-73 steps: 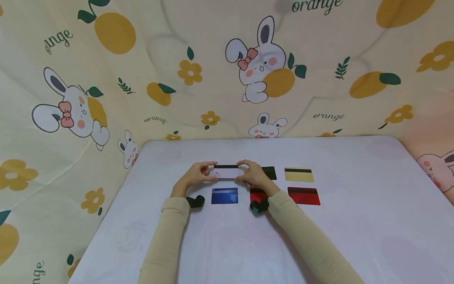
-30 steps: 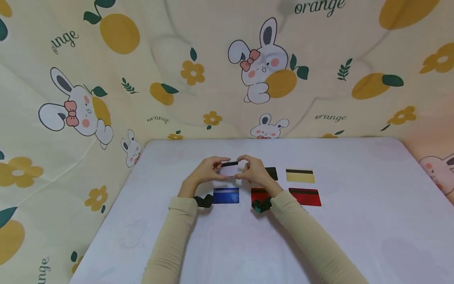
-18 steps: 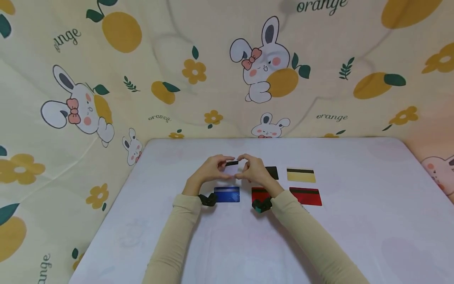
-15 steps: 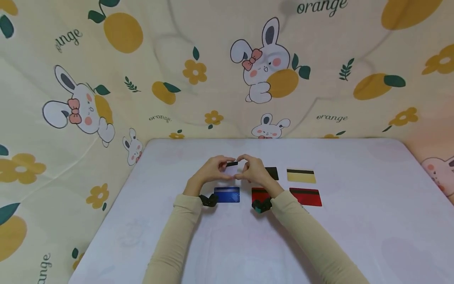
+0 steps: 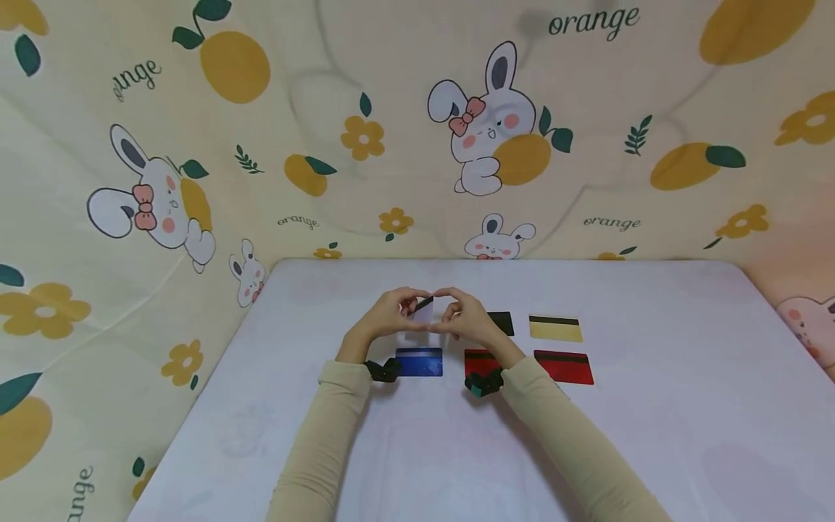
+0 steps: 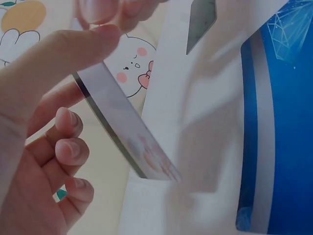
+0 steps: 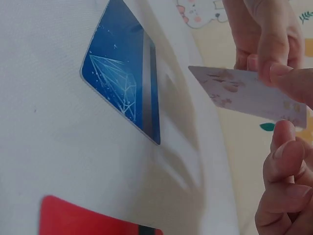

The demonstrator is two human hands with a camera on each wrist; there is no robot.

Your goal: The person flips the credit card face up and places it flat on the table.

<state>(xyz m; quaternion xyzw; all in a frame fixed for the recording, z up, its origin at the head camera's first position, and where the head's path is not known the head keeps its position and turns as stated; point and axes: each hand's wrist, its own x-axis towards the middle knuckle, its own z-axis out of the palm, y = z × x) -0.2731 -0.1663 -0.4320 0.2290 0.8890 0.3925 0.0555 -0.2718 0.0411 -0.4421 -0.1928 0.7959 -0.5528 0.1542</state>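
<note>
A white bank card (image 5: 424,312) with a black magnetic stripe is held up above the white table, tilted on edge. My left hand (image 5: 383,317) pinches it between thumb and index finger across its short width. From the other side my right hand (image 5: 472,317) has its thumb and index finger at the same end, fingertips meeting those of the left. The left wrist view shows the stripe side of the card (image 6: 115,100) edge-on, its far end pointing down. Seen from the right wrist, its printed face (image 7: 230,90) carries a faint floral pattern.
A blue card (image 5: 419,362) lies just in front of the hands. Under the right wrist are a black card (image 5: 502,323) and a red card (image 5: 479,359), both partly covered. Farther right lie a gold card (image 5: 554,332) and another red card (image 5: 565,368). A patterned cloth (image 5: 391,174) hangs behind.
Earlier the hands held the card's opposite ends with the stripe side facing up. The left hand has slid right until its fingertips meet the right hand's, and the card has turned edgewise.
</note>
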